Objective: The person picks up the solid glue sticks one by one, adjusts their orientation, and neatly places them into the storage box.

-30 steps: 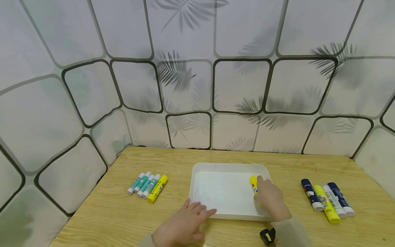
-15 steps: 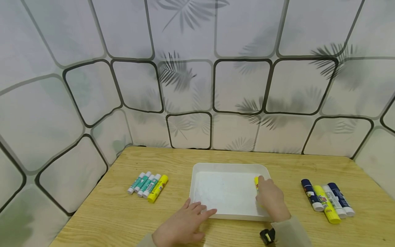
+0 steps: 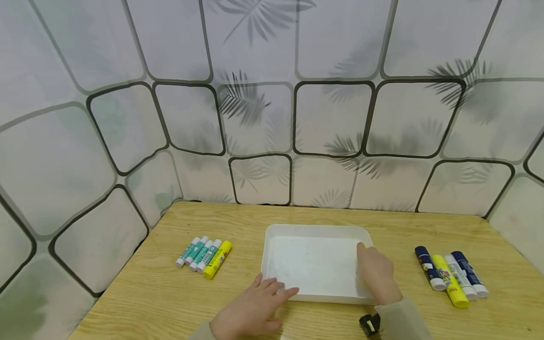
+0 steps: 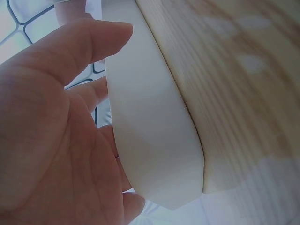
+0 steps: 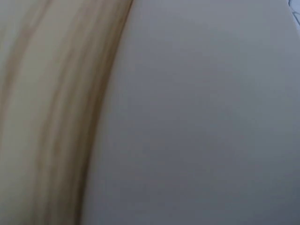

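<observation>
A shallow white tray (image 3: pixel 316 298) lies on the wooden table in front of me. My right hand (image 3: pixel 376 271) is over its right side and holds a yellow glue stick (image 3: pixel 367 246), nearly all hidden behind the fingers; just a sliver of yellow shows. At the near left corner my left hand (image 3: pixel 255 307) rests on the tray's rim with its fingers spread. In the left wrist view, the thumb lies at the rim and the other fingers reach over to the inner side. Only the tray's blurred outer wall and the tabletop fill the right wrist view.
Left of the tray, several green-and-white glue sticks (image 3: pixel 198 255) lie beside a yellow one (image 3: pixel 217 260). To its right lie two dark blue glue sticks (image 3: pixel 429 267), a yellow one (image 3: pixel 450 281) and a white one (image 3: pixel 461 277). A patterned wall borders the table's back.
My right hand has shifted slightly right with the yellow glue stick, toward the tray's right wall, and now covers almost all of it. The left hand stays still.
</observation>
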`<act>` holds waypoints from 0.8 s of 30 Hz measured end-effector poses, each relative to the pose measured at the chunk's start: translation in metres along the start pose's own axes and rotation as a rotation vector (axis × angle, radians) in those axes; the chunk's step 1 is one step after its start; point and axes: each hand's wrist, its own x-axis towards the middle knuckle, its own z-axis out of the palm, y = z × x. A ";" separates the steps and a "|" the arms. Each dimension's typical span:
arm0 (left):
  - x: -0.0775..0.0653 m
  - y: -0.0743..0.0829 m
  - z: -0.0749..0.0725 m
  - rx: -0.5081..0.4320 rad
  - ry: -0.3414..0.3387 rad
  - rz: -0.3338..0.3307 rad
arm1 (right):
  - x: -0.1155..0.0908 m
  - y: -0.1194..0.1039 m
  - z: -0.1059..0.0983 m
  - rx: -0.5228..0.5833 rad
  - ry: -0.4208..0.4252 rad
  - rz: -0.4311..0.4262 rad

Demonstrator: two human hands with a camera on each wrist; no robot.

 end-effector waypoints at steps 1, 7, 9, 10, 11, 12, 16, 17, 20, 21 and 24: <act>0.000 0.000 0.000 0.000 0.001 0.000 | 0.000 0.000 0.000 -0.006 0.004 -0.007; 0.000 0.000 0.000 0.003 0.006 0.002 | -0.001 0.003 -0.001 -0.001 0.025 -0.032; 0.000 0.000 -0.001 0.003 0.006 0.004 | 0.000 0.003 -0.001 0.008 0.029 -0.029; 0.000 0.001 -0.001 0.003 0.006 0.004 | 0.000 0.003 -0.002 0.010 0.031 -0.030; 0.000 0.001 -0.001 0.003 0.007 0.005 | 0.000 0.003 -0.002 0.012 0.031 -0.029; 0.000 0.001 -0.002 0.003 0.007 0.005 | 0.000 0.003 -0.002 0.013 0.030 -0.029; 0.000 0.001 -0.002 0.001 0.007 0.006 | 0.000 0.003 -0.003 0.011 0.028 -0.033; 0.000 0.001 -0.002 0.001 0.008 0.006 | 0.000 0.003 -0.003 0.010 0.028 -0.033; -0.001 0.002 -0.003 0.005 0.014 0.013 | 0.000 0.003 -0.002 0.010 0.032 -0.032; -0.001 0.002 -0.003 0.005 0.015 0.013 | 0.000 0.004 -0.002 0.010 0.033 -0.031; -0.001 0.002 -0.003 0.009 0.021 0.018 | 0.001 0.004 -0.001 0.008 0.036 -0.031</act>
